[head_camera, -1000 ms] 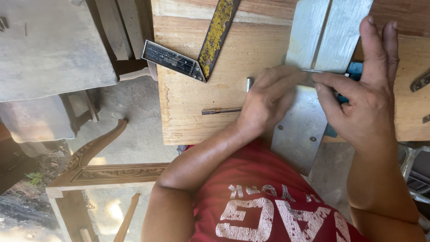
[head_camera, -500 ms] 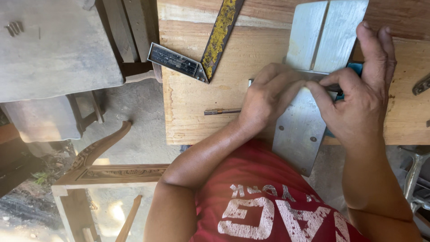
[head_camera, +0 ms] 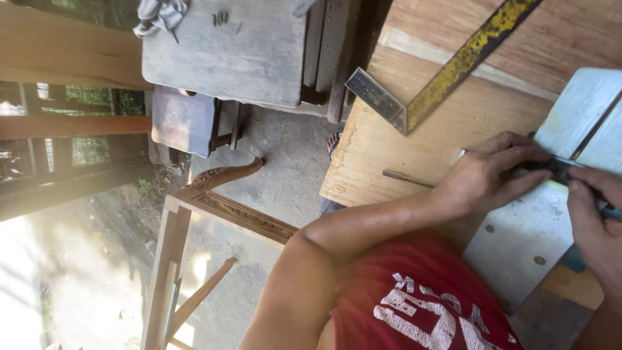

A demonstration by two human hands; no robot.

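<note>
My left hand [head_camera: 492,172] lies over a pale grey board [head_camera: 531,240], its fingers pressing on a small dark metal tool [head_camera: 558,167]. At the right edge, my right hand [head_camera: 593,223] grips the same tool from the other end; part of this hand is out of view. The board rests on a plywood tabletop [head_camera: 402,136]. A thin dark rod [head_camera: 405,177] lies on the plywood just left of my left wrist. A yellowed metal try square [head_camera: 453,68] sits farther up the tabletop.
A grey wooden table [head_camera: 227,52] with a cloth [head_camera: 162,10] and several nails [head_camera: 221,17] stands across a concrete floor [head_camera: 285,149]. A grey stool [head_camera: 181,120] and a carved wooden frame [head_camera: 220,201] stand beside it.
The view has swung left, so both hands now sit at the right edge. They stay on the tool and the pale board.
</note>
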